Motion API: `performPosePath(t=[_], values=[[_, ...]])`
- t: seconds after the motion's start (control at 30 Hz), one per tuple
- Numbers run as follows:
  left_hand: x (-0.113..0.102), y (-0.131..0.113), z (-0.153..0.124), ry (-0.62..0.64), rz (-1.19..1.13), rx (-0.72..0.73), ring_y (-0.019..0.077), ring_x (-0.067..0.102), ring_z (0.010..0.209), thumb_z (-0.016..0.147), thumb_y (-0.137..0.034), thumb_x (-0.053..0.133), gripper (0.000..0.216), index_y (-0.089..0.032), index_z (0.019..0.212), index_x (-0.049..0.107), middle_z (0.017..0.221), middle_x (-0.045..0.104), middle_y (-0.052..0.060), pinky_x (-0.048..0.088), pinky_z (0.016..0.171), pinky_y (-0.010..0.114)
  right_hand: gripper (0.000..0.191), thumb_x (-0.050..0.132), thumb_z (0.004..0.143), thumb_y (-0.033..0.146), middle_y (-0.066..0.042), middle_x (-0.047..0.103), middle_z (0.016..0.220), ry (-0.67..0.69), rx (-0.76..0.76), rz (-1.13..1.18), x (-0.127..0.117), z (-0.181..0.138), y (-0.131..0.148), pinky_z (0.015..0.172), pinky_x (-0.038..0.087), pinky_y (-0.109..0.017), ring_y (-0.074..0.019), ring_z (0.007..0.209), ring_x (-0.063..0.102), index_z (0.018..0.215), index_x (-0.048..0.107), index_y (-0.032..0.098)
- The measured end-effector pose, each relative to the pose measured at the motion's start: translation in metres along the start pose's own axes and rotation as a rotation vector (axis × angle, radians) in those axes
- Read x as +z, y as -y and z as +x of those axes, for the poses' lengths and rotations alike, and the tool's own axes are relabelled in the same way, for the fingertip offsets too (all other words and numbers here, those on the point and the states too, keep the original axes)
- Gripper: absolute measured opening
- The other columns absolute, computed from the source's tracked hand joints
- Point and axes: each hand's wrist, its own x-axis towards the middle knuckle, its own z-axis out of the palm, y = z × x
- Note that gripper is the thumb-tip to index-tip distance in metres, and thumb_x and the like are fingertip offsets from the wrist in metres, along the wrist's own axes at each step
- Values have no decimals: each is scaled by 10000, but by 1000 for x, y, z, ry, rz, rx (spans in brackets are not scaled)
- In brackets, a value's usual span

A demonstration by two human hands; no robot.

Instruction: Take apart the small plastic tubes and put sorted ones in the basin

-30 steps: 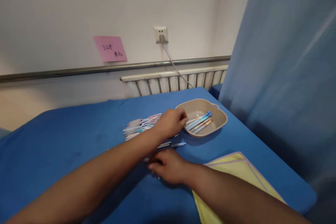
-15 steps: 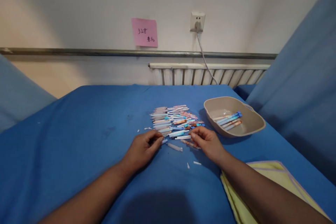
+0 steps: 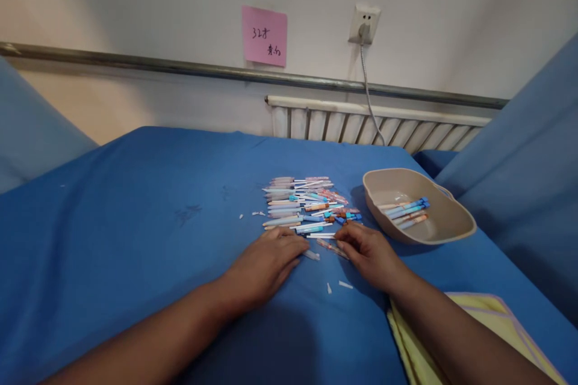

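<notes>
A heap of pens and pen parts (image 3: 307, 207) lies on the blue tablecloth (image 3: 135, 222). My left hand (image 3: 266, 261) rests palm down at the heap's near edge, fingers lying flat, their tips beside a short clear tube (image 3: 312, 255). My right hand (image 3: 370, 251) is just right of it, its fingertips pinched on a thin orange-marked pen (image 3: 331, 246) that lies on the cloth. A beige dish (image 3: 451, 233) to the right holds several blue and orange pens (image 3: 406, 210).
Small white bits (image 3: 345, 284) lie on the cloth near my right wrist and left of the heap. A yellow cloth (image 3: 497, 325) lies under my right forearm. Blue curtains hang left and right. A radiator (image 3: 383, 126), a wall socket and a pink note (image 3: 264, 36) are behind the table.
A second ago my left hand was at the dish; it has come back to the heap's near edge and flattened. My right hand moved up to the thin pen. The view swung left.
</notes>
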Motion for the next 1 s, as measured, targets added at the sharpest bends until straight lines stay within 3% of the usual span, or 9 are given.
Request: performPosePath(t=[0.27,0.43,0.6,0.7,0.87,1.0], values=[[13,-1,3,41,117,8,231,510,966,924,-221,454,273,-228,1164,584,1071,626,69,407,870,378,141,510,846,129,-46,631,916,55,25,-251,5,1,-3,782,421,-277,-179,887,585,926,611,187],[12,-3,2,43,135,-1,210,507,883,931,-245,440,211,-223,1014,633,951,602,62,420,782,329,195,483,883,155,-67,626,997,53,56,-347,5,2,-1,797,414,-270,-179,913,588,1038,596,188],[10,-5,2,5,33,-11,221,503,965,924,-233,458,166,-201,950,619,1035,604,67,400,869,363,151,466,907,178,-84,627,949,110,73,-490,2,4,2,811,394,-288,-202,926,580,926,616,183],[10,-3,1,-113,-197,-129,211,514,955,913,-266,490,140,-196,956,604,997,616,56,402,875,365,155,456,917,180,-88,626,929,113,62,-529,0,5,5,789,384,-293,-208,909,577,894,609,175],[14,3,2,-269,-1016,-475,113,518,616,849,-357,593,207,-156,885,558,742,583,2,440,614,255,129,475,896,145,-88,629,919,135,31,-571,0,4,4,745,360,-304,-221,882,562,870,598,169],[13,7,2,-290,-1360,-582,104,577,666,762,-324,724,291,-143,901,543,843,634,35,462,623,231,140,473,886,119,-69,633,885,157,4,-554,2,4,1,717,340,-302,-209,832,558,873,599,179]])
